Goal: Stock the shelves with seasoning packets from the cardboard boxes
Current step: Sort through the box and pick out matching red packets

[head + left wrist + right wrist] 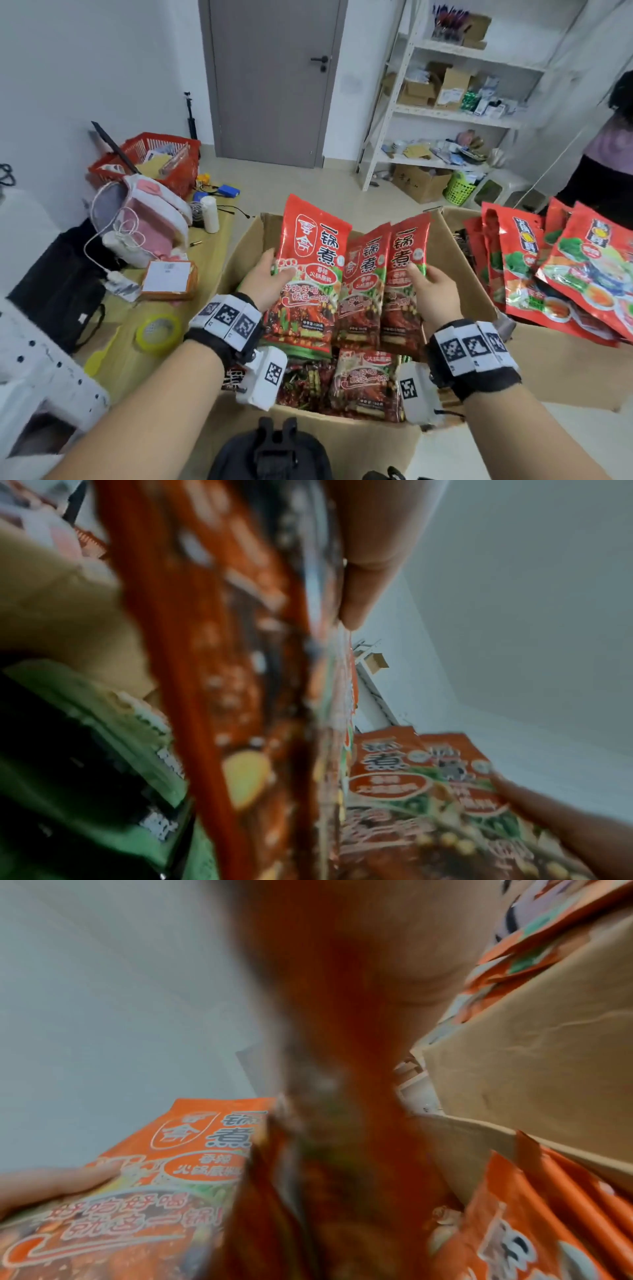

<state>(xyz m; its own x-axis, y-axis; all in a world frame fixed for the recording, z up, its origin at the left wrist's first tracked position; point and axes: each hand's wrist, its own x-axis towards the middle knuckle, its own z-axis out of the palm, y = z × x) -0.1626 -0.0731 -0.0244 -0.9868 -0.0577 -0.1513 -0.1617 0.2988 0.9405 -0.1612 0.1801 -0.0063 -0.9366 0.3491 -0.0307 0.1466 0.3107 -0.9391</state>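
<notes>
An open cardboard box in front of me holds several red seasoning packets. My left hand grips one tall red packet by its left edge, thumb on its front, and holds it upright above the box. My right hand grips a fan of red packets by the right edge, thumb on the front. In the left wrist view the held packet fills the middle, blurred, with a finger against it. In the right wrist view the packets are a close blur.
A second cardboard box at the right carries a spread of different red packets. A white shelf unit stands at the back right beside a grey door. A cluttered table with tape and a red basket lies left. Another person stands far right.
</notes>
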